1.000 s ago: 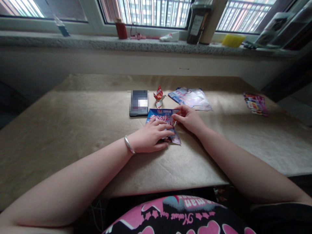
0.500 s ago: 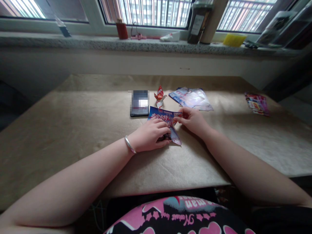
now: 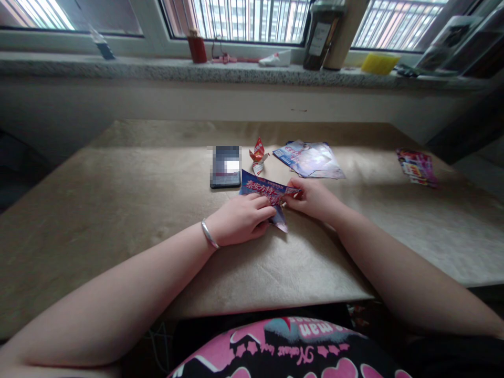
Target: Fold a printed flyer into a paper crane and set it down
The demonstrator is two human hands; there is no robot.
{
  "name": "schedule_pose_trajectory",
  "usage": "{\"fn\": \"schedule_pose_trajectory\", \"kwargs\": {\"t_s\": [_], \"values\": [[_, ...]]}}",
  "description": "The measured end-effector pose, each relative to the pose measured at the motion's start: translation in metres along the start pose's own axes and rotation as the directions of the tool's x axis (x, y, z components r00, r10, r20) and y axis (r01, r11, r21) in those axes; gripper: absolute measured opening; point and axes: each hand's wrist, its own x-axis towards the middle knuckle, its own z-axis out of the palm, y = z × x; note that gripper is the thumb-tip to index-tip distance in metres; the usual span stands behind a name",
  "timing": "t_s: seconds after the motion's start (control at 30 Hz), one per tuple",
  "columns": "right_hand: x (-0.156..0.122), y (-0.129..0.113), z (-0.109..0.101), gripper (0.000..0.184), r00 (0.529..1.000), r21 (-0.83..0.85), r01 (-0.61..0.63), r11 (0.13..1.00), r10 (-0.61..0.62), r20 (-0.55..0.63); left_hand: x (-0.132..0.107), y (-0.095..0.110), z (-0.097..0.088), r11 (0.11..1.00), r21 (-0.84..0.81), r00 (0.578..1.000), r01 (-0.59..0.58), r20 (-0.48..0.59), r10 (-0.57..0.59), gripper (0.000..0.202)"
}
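Note:
A blue and purple printed paper sheet [image 3: 260,185] with red and white lettering lies on the table before me, creased and partly folded. My left hand [image 3: 252,215], with a silver bangle at its wrist, presses on the sheet with fingers curled over its lower part. At the sheet's right edge, my right hand [image 3: 309,197] pinches the paper between thumb and fingers. Just beyond the sheet stands a folded red and white paper figure [image 3: 258,155]. Part of the sheet is hidden under my left fingers.
A dark phone-like device [image 3: 225,173], blurred out, lies left of the paper figure. Several flat printed sheets [image 3: 315,160] are stacked behind my right hand. More pink and red papers [image 3: 417,168] lie far right. The sill [image 3: 157,68] holds a red container [image 3: 196,48] and a jar [image 3: 321,39].
My right hand has moved slightly down and right, drawing the paper's right edge with it. The sheet's lower part looks narrower now. My left hand has hardly moved, its fingers a little more curled.

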Motion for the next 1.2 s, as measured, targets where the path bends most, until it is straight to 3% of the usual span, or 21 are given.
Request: {"fn": "schedule_pose_trajectory", "kwargs": {"t_s": [0.3,0.77,1.03,1.2], "values": [[-0.001,-0.004,-0.001,0.010,1.000,-0.056,0.000,0.998,0.001,0.014,-0.002,0.001,-0.001,0.997,-0.022,0.997,0.079,-0.002,-0.079,0.034],[-0.001,-0.006,-0.004,0.012,0.998,-0.018,0.018,1.000,-0.017,0.059,-0.001,0.002,-0.001,0.979,0.034,0.979,0.203,-0.020,-0.202,0.027],[-0.002,-0.006,-0.001,0.006,0.999,0.015,0.031,0.999,-0.031,0.016,-0.004,0.000,0.009,0.967,-0.077,0.933,0.241,-0.256,-0.253,0.061],[-0.004,-0.011,-0.003,0.003,0.998,0.119,0.063,0.991,-0.062,-0.013,-0.005,-0.001,0.010,0.972,0.002,0.902,0.236,-0.372,-0.218,0.073]]}}
